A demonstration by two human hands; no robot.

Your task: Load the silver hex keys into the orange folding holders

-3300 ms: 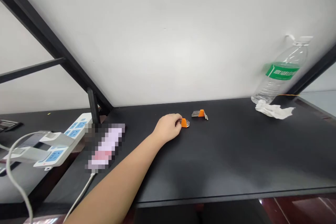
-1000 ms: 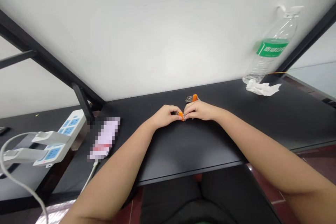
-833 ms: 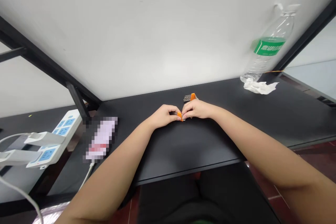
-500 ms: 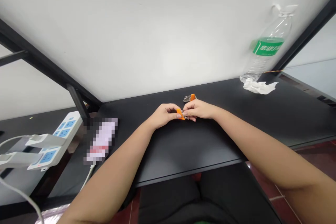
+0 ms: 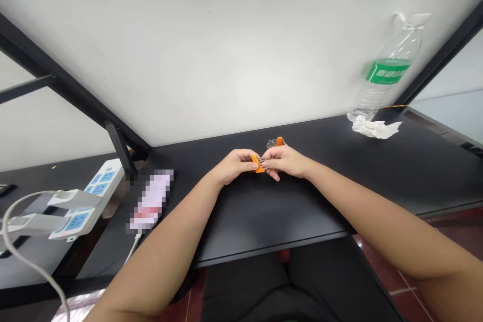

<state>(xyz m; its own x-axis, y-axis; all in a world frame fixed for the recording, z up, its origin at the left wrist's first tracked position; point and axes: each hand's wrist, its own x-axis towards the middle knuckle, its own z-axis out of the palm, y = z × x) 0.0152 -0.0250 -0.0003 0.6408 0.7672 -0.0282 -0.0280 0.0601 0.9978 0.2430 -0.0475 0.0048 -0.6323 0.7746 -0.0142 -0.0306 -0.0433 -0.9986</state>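
Observation:
My left hand [image 5: 236, 166] is closed on an orange holder [image 5: 258, 163] with thin metal pieces in it, over the middle of the black table [image 5: 264, 211]. The fingers of my right hand [image 5: 281, 160] pinch at the metal ends on the right side of this holder. A second orange holder [image 5: 279, 141] with a row of metal pieces lies on the table just behind my right hand, which partly hides it.
At the back right stands a clear bottle [image 5: 388, 71] with a green label, beside a crumpled white tissue [image 5: 376, 128]. On the left are a blurred-out phone [image 5: 153, 198] with a cable and a white power strip [image 5: 88, 201] with plugs. A black frame bar [image 5: 83, 103] slants at the left.
The view has shifted slightly. My right hand's lower fingers have spread a little, and more of the metal pieces shows between my hands. Both hands stay at the same orange holder.

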